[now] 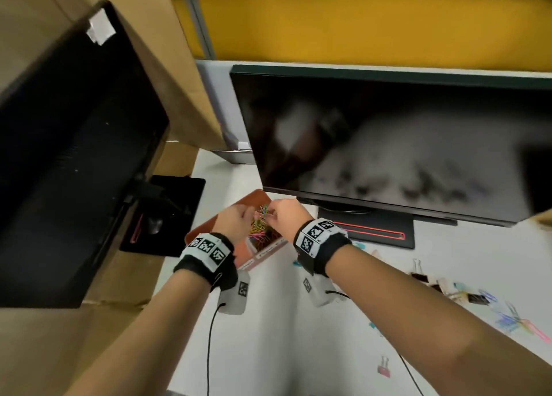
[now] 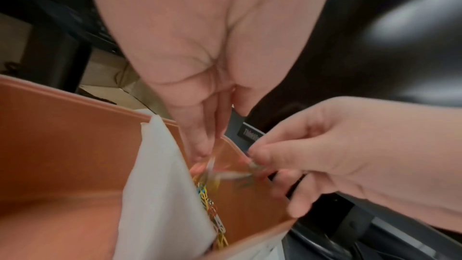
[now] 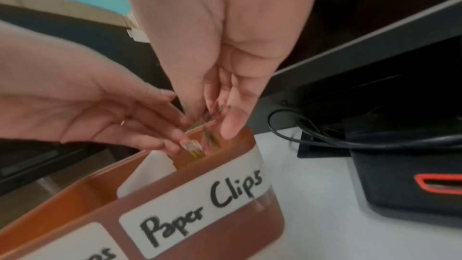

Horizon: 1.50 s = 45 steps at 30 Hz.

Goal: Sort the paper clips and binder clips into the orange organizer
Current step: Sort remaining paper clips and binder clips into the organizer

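Note:
The orange organizer [image 1: 206,230] sits on the white desk in front of the monitor. A white divider [image 2: 160,185] splits it, and a front label [image 3: 200,203] reads "Paper Clips". Coloured paper clips [image 1: 259,235] lie piled in that compartment. Both hands hover over it. My left hand [image 1: 239,219] and right hand [image 1: 280,213] face each other, fingertips pinching a blurred tangle of paper clips [image 1: 263,212] between them. In the right wrist view the right fingers [image 3: 227,126] point down with clips [image 3: 212,112] caught among them. Loose binder clips [image 1: 424,276] and paper clips [image 1: 507,319] lie on the desk at right.
A dark monitor [image 1: 388,141] stands just behind the organizer, its black base [image 1: 373,236] to the right with cables [image 3: 300,135]. A black computer case [image 1: 74,141] and cardboard boxes [image 1: 179,67] crowd the left. A pink binder clip [image 1: 383,367] lies near the front.

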Motion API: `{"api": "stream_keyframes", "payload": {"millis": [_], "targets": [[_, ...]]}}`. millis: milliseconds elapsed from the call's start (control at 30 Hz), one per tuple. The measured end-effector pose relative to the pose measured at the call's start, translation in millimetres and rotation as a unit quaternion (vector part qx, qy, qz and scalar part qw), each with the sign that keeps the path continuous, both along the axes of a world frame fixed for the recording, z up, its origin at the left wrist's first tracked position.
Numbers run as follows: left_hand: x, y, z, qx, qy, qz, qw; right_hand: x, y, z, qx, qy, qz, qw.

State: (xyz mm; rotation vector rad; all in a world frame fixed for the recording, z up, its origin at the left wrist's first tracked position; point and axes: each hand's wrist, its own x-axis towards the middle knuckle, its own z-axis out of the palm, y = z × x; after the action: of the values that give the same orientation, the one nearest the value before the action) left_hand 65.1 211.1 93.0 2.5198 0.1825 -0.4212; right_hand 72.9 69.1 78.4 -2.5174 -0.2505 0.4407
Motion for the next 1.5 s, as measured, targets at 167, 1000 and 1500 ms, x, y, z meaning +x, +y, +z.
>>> {"api": "stream_keyframes", "payload": {"millis": [167, 1000, 1500], "targets": [[-5, -3, 2, -0.062, -0.023, -0.052, 0.996, -16, -21, -7, 0.096, -0.036, -0.004, 0.995], [-136, -360, -93, 0.015, 0.054, -0.358, 0.932, -247, -419, -80, -0.086, 0.142, -0.282, 0.945], [-127, -379, -105, 0.114, 0.009, -0.384, 0.916, -238, -414, -93, -0.055, 0.118, -0.208, 0.969]]}}
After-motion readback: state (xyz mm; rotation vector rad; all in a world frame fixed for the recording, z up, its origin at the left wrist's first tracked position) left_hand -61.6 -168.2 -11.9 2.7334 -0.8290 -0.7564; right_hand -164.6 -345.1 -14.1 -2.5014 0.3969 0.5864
